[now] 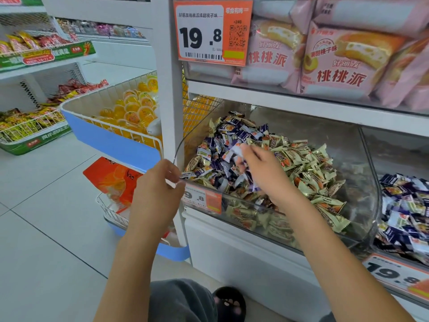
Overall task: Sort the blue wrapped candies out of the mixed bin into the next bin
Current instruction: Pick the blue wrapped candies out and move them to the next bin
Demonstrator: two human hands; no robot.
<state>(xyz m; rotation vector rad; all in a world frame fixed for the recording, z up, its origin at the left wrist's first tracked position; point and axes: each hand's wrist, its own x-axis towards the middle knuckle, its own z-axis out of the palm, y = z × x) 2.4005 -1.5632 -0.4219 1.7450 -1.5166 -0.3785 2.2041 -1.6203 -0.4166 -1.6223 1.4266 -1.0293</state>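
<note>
left grip (162, 182) — fingers curled, pinching | right grip (260, 168) — curled, holding

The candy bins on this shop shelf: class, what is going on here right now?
A person is sorting sweets by hand. The right hand is down in the mixed bin, fingers curled round several blue wrapped candies gathered from the pile of blue and cream wrappers. The left hand grips the bin's clear front corner. The next bin on the right already holds mostly blue ones. Plenty of blue candies remain in the mixed bin.
</note>
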